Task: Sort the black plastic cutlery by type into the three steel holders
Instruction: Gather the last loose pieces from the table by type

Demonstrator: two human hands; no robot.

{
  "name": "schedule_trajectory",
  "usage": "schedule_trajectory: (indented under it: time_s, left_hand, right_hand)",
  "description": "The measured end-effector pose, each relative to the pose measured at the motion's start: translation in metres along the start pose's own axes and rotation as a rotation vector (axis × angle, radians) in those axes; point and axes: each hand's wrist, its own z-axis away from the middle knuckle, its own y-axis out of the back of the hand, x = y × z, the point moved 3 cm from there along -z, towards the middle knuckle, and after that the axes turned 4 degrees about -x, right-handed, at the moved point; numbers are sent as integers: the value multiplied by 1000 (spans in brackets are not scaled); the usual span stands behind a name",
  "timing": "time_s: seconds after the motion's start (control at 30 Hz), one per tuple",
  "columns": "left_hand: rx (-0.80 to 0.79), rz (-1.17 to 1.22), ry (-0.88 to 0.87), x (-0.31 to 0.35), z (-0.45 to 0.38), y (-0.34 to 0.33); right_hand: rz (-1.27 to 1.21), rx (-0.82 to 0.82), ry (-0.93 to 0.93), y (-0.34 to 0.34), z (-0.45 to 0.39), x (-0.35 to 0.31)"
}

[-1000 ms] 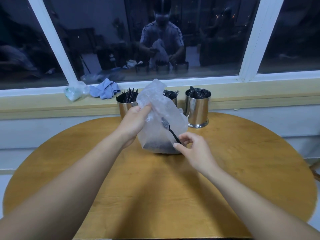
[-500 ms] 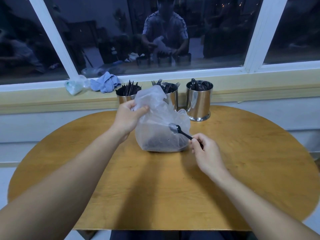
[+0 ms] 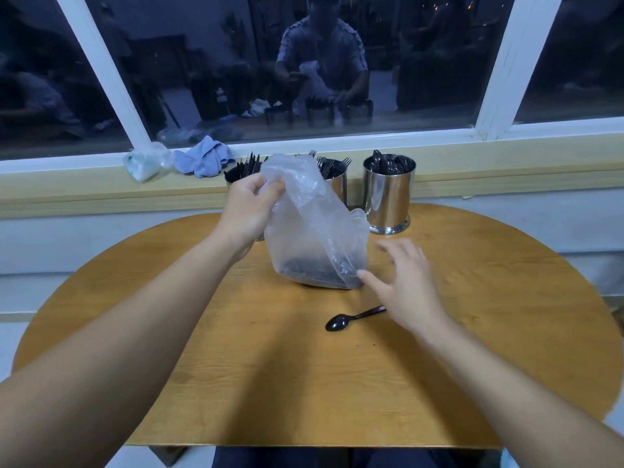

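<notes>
The table [image 3: 439, 366] is yellow-brown wood with thin wavy lines. The spoon [image 3: 351, 319] on it is shiny black. The bag [image 3: 314, 224] is see-through and milky white, dark at the bottom. The three holders [image 3: 388, 197] are shiny silver. The cloth [image 3: 202, 160] is light blue

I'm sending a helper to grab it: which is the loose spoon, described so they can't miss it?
On the round wooden table, look nearer than the clear plastic bag, just beside the right hand. The black spoon lies flat there, the only cutlery lying bare on the tabletop.
</notes>
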Motion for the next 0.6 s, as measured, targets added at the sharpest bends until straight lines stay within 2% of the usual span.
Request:
schedule_trajectory:
  time_s: [0.07, 0.13, 0.3, 0.47, 0.6]
  left_hand:
    - [-50, -40, -51, 9, -1, -7]
    - [-81, -67, -74, 17, -2, -11]
    - [-145, -34, -14, 26, -4, -17]
    - [-233, 91, 80, 9, 3, 1]
    - [-370, -203, 42, -14, 22, 11]
  right_hand:
    - [-138, -56, -7, 13, -26, -30]
    - [-172, -136, 10, 18, -52, -62]
    - [57, -298, 51, 3, -97, -102]
    - [-313, -311, 22, 7, -115, -95]
    - [-711, -278, -105, 16, -123, -91]
